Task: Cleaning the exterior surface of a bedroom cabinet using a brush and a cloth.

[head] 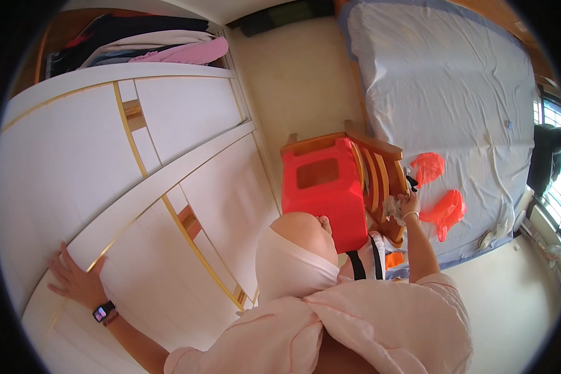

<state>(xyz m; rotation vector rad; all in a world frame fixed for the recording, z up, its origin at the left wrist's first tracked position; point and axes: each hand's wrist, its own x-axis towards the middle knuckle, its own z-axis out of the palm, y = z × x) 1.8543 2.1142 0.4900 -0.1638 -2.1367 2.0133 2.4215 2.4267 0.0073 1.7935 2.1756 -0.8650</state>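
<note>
My left hand (77, 276) rests with fingers spread on the edge of a white wardrobe door (135, 262) trimmed in gold. My right hand (409, 205) grips the top rail of a wooden chair's slatted back (395, 173). A crumpled pale cloth or wrapper (392, 209) is bunched in that same hand. Upside down or upright, I cannot tell which, a red plastic stool (325, 201) sits on the chair seat. One bare foot (326, 224) of mine is on the stool, its knee bent. My other leg is lower, beside the chair.
Right of the chair is a bed or mattress under a pale plastic sheet (444, 93). Two red plastic bags (428, 168) and a small black item (412, 182) lie on it. Folded clothes (159, 49) fill an upper wardrobe shelf. A barred window (555, 173) is at far right.
</note>
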